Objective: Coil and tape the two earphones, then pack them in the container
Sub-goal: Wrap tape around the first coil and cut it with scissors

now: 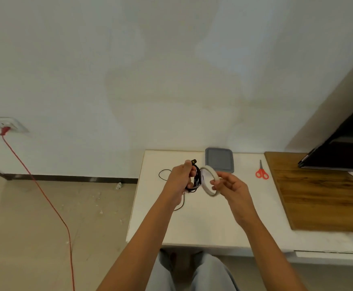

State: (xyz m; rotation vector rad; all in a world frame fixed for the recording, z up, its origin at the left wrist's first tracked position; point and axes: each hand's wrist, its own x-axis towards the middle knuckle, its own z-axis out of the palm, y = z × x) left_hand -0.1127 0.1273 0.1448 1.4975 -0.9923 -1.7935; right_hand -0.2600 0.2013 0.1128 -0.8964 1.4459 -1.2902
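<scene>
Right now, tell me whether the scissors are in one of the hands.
No: the scissors lie on the table; the left hand grips the coiled earphone, the right hand the tape roll.

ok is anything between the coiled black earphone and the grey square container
Only the white tape roll in the right hand, beside the coiled black earphone in the left hand. The grey square container looks lidded.

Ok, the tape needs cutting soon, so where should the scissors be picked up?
By their red handle loops, coming from the near side: the scissors lie flat on the white table, loops toward the person, blades pointing away.
</scene>
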